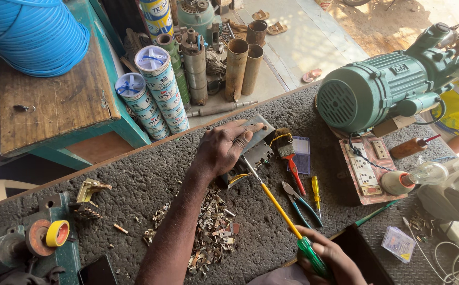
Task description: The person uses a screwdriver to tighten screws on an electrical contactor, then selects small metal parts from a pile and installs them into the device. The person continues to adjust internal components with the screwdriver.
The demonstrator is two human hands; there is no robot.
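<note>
My left hand [224, 148] presses down on a grey metal electrical part [250, 153] lying on the dark rubber mat [134, 179]. My right hand [327, 261] grips the green handle of a long screwdriver [282, 214] with a yellow shaft. Its tip reaches into the metal part just below my left hand's fingers. A heap of small metal scraps and contacts [211, 232] lies beside my left forearm.
A green electric motor [377, 89] stands at the right, with a switch board [364, 169] and a bulb [419, 177] in front. Pliers [300, 203], a small yellow screwdriver [316, 195] and a red-handled brush [290, 158] lie nearby. Yellow tape [58, 233] sits at left; pipes [237, 66] stand beyond the bench.
</note>
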